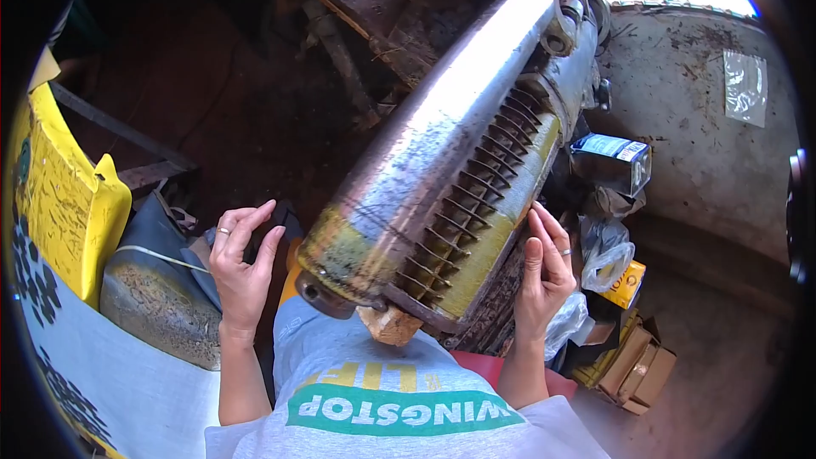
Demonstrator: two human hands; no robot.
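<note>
A machine with a long, shiny metal roller (425, 136) lies slantwise before me, its near end stained yellow and brown. Beside the roller runs a row of thin curved metal bars (469, 195), and right of them a yellowish, fine-textured roller (486, 246). My left hand (242, 259) is raised left of the near end, apart from the machine, thumb and fingers spread with nothing between them. At the machine's right edge is my right hand (546, 268), fingers stretched out and holding nothing I can see. Its fingertips are close to the edge; contact is unclear.
A wood block (388, 325) sits under the roller's near end. Left are a yellow plastic panel (64, 191) and a worn grey container (157, 297). A rectangular can (612, 163), plastic bags (605, 253) and cardboard boxes (636, 365) stand right, by a stained wall (680, 76).
</note>
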